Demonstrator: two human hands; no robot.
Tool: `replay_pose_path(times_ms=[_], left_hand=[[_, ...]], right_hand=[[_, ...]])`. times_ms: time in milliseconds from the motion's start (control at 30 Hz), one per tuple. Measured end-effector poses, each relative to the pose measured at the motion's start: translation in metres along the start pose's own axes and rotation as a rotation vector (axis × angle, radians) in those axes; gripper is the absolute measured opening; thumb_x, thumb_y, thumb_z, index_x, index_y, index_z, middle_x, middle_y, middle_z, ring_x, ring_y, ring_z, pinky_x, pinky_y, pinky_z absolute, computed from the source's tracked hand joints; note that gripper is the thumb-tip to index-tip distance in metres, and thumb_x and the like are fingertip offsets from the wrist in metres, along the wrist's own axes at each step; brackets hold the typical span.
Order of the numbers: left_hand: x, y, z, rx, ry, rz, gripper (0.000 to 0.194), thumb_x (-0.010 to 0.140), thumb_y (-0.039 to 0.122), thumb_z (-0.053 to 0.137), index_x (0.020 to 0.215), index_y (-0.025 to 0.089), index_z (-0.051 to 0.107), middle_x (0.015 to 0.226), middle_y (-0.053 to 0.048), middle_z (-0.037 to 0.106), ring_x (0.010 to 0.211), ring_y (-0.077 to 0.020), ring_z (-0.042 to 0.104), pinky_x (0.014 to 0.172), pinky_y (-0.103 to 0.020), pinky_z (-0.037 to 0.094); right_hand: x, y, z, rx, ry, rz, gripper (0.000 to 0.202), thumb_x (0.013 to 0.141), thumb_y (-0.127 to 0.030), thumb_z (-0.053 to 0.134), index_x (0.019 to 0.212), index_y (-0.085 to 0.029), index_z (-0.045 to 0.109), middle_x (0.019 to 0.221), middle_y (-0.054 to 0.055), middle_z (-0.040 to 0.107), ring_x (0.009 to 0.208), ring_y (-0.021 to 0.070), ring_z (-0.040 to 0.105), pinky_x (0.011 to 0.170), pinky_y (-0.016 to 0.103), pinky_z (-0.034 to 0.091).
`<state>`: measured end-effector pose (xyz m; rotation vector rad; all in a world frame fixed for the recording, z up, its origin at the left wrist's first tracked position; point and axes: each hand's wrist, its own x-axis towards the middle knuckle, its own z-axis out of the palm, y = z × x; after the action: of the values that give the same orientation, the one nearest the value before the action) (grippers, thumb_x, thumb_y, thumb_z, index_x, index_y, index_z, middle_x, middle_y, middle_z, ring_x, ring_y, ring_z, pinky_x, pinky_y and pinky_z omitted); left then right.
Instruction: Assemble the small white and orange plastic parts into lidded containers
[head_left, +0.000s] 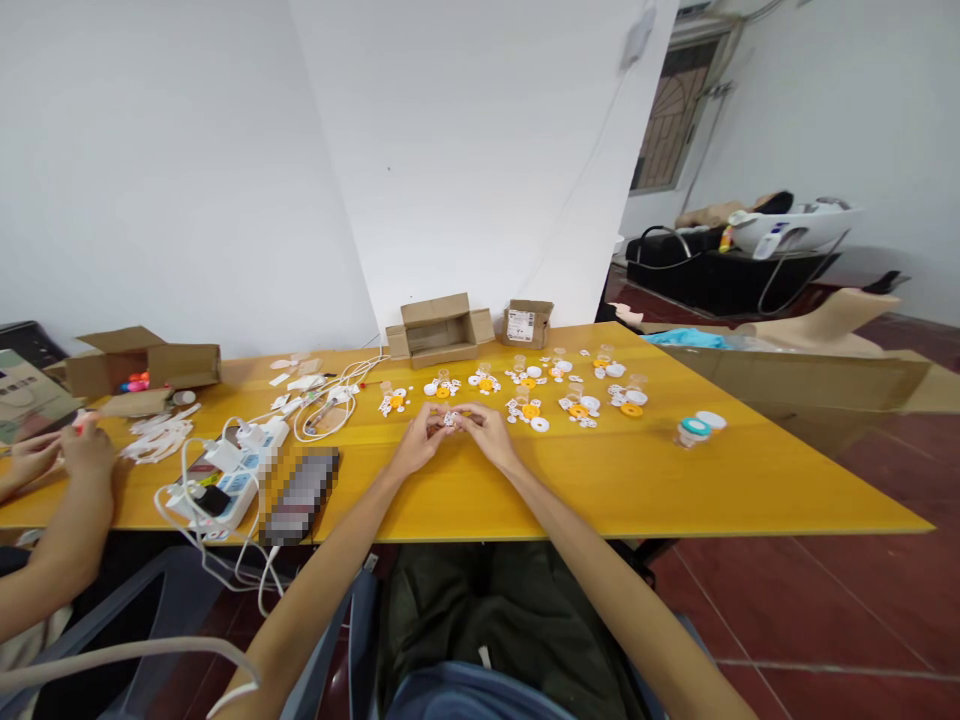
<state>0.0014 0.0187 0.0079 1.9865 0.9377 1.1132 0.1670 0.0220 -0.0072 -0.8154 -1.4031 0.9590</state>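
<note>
Both of my hands meet over the middle of the yellow table (600, 490). My left hand (421, 440) and my right hand (486, 436) pinch a small white piece with dark marks (451, 420) between their fingertips. Just beyond them lie several small groups of parts: orange discs (531, 411), white discs (539, 425), small white pieces with dark marks (587, 422) and clear cups (523, 395). Farther right stands a clear jar with a teal top (694, 431), beside a white lid (711, 420).
Two open cardboard boxes (439, 338) (527, 325) stand by the wall. To the left are a power strip (244, 478) with looping white cables, a blurred phone (302, 495), white strips (159, 434) and another person's hands (86, 445) near a third box (184, 365).
</note>
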Motion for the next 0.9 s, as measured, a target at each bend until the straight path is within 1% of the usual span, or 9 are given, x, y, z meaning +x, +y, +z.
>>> replay_pose_path(times_ms=[133, 333, 467, 600, 800, 900], left_hand=[[-0.0005, -0.0006, 0.0003, -0.006, -0.005, -0.001, 0.026, 0.090, 0.040, 0.065, 0.100, 0.022, 0.049, 0.085, -0.003, 0.075, 0.076, -0.0175, 0.071, 0.067, -0.027, 0.050], [-0.0013, -0.0043, 0.0000, -0.014, -0.007, -0.045, 0.032, 0.089, 0.047, 0.066, 0.103, 0.023, 0.050, 0.084, -0.002, 0.074, 0.078, -0.0182, 0.071, 0.071, -0.030, 0.052], [-0.0021, -0.0040, 0.0000, -0.041, -0.017, -0.031, 0.035, 0.089, 0.049, 0.065, 0.105, 0.022, 0.051, 0.088, -0.004, 0.074, 0.082, -0.0187, 0.072, 0.073, -0.030, 0.053], [-0.0024, -0.0045, 0.0002, -0.074, -0.032, -0.002, 0.034, 0.091, 0.050, 0.062, 0.106, 0.022, 0.050, 0.089, -0.005, 0.074, 0.086, -0.0193, 0.073, 0.071, -0.029, 0.054], [-0.0013, -0.0081, 0.0004, -0.066, -0.025, -0.059, 0.032, 0.092, 0.048, 0.062, 0.108, 0.022, 0.049, 0.088, -0.004, 0.074, 0.085, -0.0180, 0.072, 0.069, -0.027, 0.054], [-0.0005, -0.0092, 0.0007, -0.074, -0.019, -0.055, 0.033, 0.092, 0.048, 0.062, 0.108, 0.022, 0.049, 0.089, -0.004, 0.074, 0.085, -0.0179, 0.072, 0.069, -0.027, 0.054]], right_hand=[[-0.0014, -0.0016, 0.0008, 0.006, -0.010, -0.006, 0.020, 0.076, -0.041, 0.070, 0.081, -0.023, 0.076, 0.089, 0.005, 0.076, 0.070, 0.0196, 0.070, 0.069, 0.033, 0.059], [-0.0025, -0.0029, 0.0017, -0.009, -0.004, -0.023, 0.020, 0.077, -0.041, 0.069, 0.081, -0.024, 0.077, 0.089, 0.005, 0.077, 0.073, 0.0204, 0.070, 0.069, 0.033, 0.059], [-0.0031, -0.0036, 0.0020, -0.032, -0.011, -0.046, 0.020, 0.079, -0.041, 0.067, 0.083, -0.024, 0.077, 0.087, 0.004, 0.076, 0.073, 0.0203, 0.070, 0.070, 0.033, 0.059], [-0.0034, -0.0037, 0.0022, -0.057, 0.008, -0.067, 0.021, 0.080, -0.041, 0.065, 0.081, -0.023, 0.077, 0.081, 0.004, 0.075, 0.068, 0.0197, 0.068, 0.067, 0.032, 0.058], [-0.0033, -0.0023, 0.0013, -0.094, 0.018, -0.096, 0.020, 0.082, -0.039, 0.066, 0.084, -0.024, 0.079, 0.085, 0.005, 0.075, 0.070, 0.0198, 0.067, 0.067, 0.032, 0.058], [-0.0033, -0.0005, 0.0016, -0.097, 0.018, -0.105, 0.020, 0.082, -0.039, 0.066, 0.086, -0.024, 0.079, 0.083, 0.004, 0.075, 0.068, 0.0192, 0.066, 0.065, 0.032, 0.057]])
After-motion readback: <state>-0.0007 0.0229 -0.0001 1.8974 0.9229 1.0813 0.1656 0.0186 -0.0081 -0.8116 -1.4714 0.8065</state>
